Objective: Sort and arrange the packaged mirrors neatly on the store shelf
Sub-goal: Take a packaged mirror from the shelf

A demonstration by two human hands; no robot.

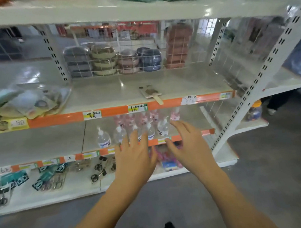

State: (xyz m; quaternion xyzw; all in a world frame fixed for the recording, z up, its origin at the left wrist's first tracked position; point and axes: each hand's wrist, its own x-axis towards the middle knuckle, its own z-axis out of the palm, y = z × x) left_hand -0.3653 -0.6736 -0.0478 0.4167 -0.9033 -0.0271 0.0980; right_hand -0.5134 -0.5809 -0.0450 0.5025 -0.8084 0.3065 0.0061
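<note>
We reach both arms forward toward the shelf point(108, 92), palms down, hands side by side and held in the air before the lower tiers. Our left hand point(134, 159) has its fingers point(126, 142) spread wide and holds nothing. Our right hand point(186, 145) is likewise empty, fingers straight and fanned, thumb out to the left. Both hover in front of the pump bottles point(104, 138) without touching them. One mirror point(149, 93) with a handle lies flat at the front edge of the middle tier, above the hands. More packaged mirrors point(35, 105) sit heaped at that tier's left end.
</note>
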